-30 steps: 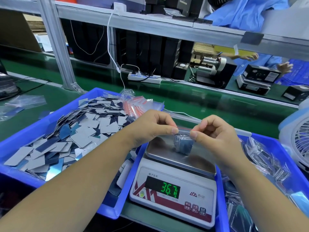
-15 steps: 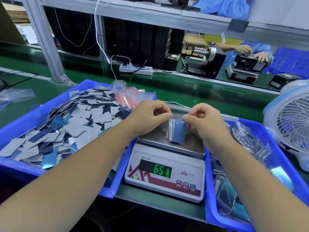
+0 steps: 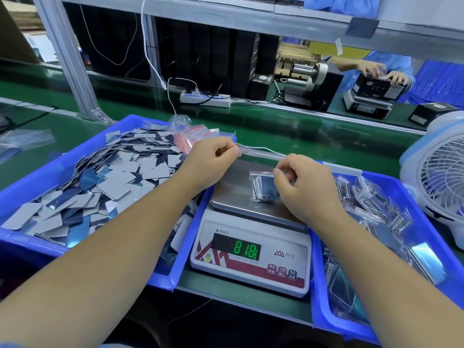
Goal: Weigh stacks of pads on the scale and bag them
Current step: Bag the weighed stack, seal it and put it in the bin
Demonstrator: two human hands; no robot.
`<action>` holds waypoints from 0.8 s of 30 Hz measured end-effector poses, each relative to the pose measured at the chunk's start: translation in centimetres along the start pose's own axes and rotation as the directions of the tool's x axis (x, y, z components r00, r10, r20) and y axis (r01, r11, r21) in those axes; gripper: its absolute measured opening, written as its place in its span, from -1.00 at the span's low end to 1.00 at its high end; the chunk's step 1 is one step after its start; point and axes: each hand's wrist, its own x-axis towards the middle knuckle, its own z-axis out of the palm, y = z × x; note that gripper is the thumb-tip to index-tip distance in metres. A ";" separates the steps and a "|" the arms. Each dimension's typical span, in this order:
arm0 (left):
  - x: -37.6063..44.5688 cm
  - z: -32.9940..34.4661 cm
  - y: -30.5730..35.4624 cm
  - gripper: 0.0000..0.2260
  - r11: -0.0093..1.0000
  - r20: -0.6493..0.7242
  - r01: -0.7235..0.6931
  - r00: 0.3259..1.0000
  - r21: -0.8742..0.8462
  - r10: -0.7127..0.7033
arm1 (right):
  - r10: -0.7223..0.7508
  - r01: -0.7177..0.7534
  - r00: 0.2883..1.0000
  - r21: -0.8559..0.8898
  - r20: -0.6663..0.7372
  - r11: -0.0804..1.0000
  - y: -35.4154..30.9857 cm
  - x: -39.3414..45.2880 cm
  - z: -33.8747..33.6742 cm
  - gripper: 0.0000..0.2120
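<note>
Green matting covers the table (image 3: 288,131), and at centre frame a white scale (image 3: 251,257) stands between two blue bins. On its steel pan lies a clear zip bag (image 3: 263,188) holding a stack of pads, tilted on its side toward the pan's right part; half a second ago the same bag hung upright between both hands above the pan. The right hand (image 3: 306,187) now pinches the bag's upper right corner with thumb and forefinger, the other fingers curled. The left hand (image 3: 213,160) has let go and moved to the upper left of the pan, its fingers curled with thumb meeting forefinger; whether it pinches anything I cannot tell. The green display reads differently from before, its digits blurred. Left of the scale, the left bin (image 3: 32,182) is heaped with loose grey and blue pads (image 3: 120,172), with red-striped empty bags at its far corner. The right bin (image 3: 424,237) holds filled bags (image 3: 376,209). A white fan (image 3: 442,172) stands at the right edge.
</note>
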 end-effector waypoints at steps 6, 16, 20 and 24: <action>-0.2 0.2 0.2 -0.82 1.000 0.016 0.000 1.000 0.015 -0.001 | -0.040 0.046 0.996 -0.079 0.074 0.996 -0.6 -0.3 0.2 -0.92; -0.4 0.5 0.5 -0.80 0.999 0.033 -0.012 0.999 0.040 0.011 | 0.034 0.017 0.974 -0.223 0.223 0.975 -1.6 0.4 -0.3 -0.72; -0.3 0.6 0.5 -0.81 0.999 0.034 -0.022 0.999 0.044 0.020 | 0.045 0.027 0.968 -0.280 0.247 0.960 -2.6 -0.5 0.2 -0.71; -0.5 0.6 0.7 -0.82 0.999 0.039 -0.022 0.999 0.034 0.020 | 0.142 -0.023 0.960 -0.436 0.243 0.899 -2.7 -1.4 0.4 -0.54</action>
